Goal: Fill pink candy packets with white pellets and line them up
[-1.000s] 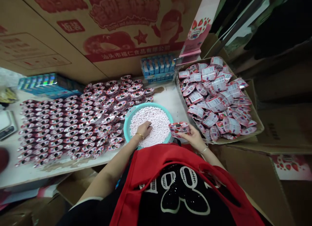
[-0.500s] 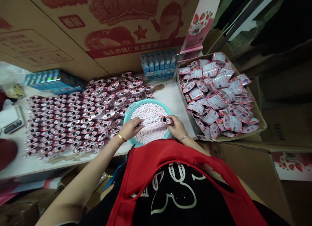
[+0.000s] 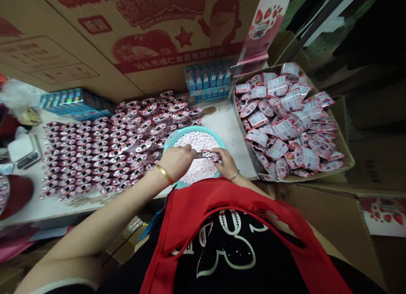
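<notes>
A teal basin (image 3: pixel 218 137) full of small pale candies (image 3: pixel 198 139) stands in front of me. Over its right side, my right hand (image 3: pixel 226 163) grips a red-and-white packet (image 3: pixel 209 155) between thumb and fingers. My left hand (image 3: pixel 179 160) is closed above the basin's left side, beside the packet's left end. A thin, dark strip shows between the packet and its fingers, too small to make out clearly. Rows of similar packets (image 3: pixel 101 152) stand upright on the white table (image 3: pixel 226 116) to the left.
On the right, an open carton (image 3: pixel 347 158) is heaped with printed packets (image 3: pixel 285 125). Blue boxes (image 3: pixel 207 80) stand behind the basin, others (image 3: pixel 76 103) at the back left. A scale (image 3: pixel 25 152) and red bowl (image 3: pixel 20 196) sit far left. Large cartons (image 3: pixel 127 84) form the back wall.
My left hand has risen from the candies and moved to the packet's left end, its fingers now closed. My right hand still grips the packet. The view has shifted slightly.
</notes>
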`<state>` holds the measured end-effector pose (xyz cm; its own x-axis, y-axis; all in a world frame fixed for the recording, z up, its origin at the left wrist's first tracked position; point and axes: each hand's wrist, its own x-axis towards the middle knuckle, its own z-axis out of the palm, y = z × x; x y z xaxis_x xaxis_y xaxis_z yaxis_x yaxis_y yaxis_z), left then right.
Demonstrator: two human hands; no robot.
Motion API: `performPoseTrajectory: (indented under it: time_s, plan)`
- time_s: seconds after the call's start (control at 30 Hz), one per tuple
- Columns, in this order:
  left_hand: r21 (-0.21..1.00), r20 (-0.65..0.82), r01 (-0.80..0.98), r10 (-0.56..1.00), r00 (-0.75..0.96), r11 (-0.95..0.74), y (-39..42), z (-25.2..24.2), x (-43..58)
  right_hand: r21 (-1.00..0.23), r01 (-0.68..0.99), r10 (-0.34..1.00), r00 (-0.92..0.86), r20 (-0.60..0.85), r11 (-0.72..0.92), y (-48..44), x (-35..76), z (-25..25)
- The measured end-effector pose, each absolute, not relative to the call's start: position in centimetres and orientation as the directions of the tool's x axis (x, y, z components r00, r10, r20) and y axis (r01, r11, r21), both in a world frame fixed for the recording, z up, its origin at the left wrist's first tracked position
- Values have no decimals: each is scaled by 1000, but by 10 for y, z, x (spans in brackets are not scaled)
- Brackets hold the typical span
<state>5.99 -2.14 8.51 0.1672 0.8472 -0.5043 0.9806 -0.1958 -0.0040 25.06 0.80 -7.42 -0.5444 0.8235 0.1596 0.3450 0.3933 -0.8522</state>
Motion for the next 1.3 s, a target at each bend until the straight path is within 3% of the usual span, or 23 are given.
performPoseTrajectory:
  time_s: [0.1,0.2,0.33,0.43,0.6,0.77,0.97,1.13,1.3]
  plan:
    - [22,-450,979,873,189,-201,-25,84,56,-877,328,835,-534,135,351,8,252,-78]
    - [61,-391,996,916,89,-71,-32,64,29,-908,320,867,-490,86,271,8,258,-82]
    - [53,-489,987,866,-106,151,-47,-5,-9,-940,299,925,-378,40,163,11,269,-81]
    - [180,-560,958,824,-87,224,-51,-65,-4,-950,283,941,-338,27,129,12,278,-78]
    - [379,-501,902,866,11,207,-37,-122,41,-932,348,950,-313,-13,101,11,287,-78]
    - [506,-456,837,888,55,208,-38,-124,31,-916,389,959,-284,-17,99,12,289,-81]
    - [669,-279,736,953,122,102,-56,-80,-8,-866,457,946,-318,55,204,15,279,-79]
    - [595,-260,803,937,232,-34,-47,-21,-10,-822,456,885,-451,117,341,17,263,-76]
    - [258,-432,960,875,218,-112,-29,35,20,-829,398,836,-530,142,393,14,247,-78]
